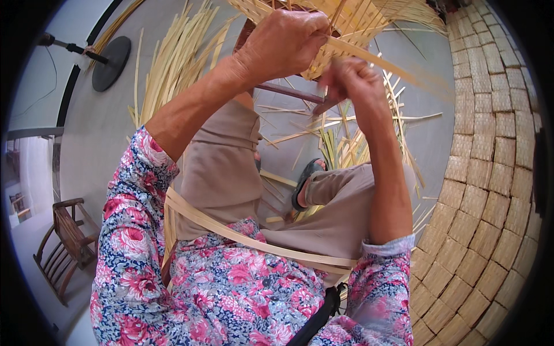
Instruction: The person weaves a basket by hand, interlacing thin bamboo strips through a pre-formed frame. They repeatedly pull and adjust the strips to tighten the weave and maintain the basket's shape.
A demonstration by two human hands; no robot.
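My left hand point(285, 43) is closed at the near edge of a woven bamboo piece point(349, 26), pinching a pale bamboo strip point(375, 59). The strip runs out to the right over my right hand, its far end smeared by motion. My right hand point(356, 83) is curled just below the strip and blurred. A short, dark, narrow thing point(328, 104) pokes out from its fingers, too unclear to name. Another long strip point(231, 233) lies bent across my lap, over the brown trousers. My left hand hides part of the weave.
Loose bamboo strips point(179, 63) fan out on the grey floor at the far left, and scraps lie around my sandalled foot point(306, 181). Stacked woven squares point(485, 190) line the right side. A wooden chair point(72, 236) and a round black stand base point(112, 63) are at left.
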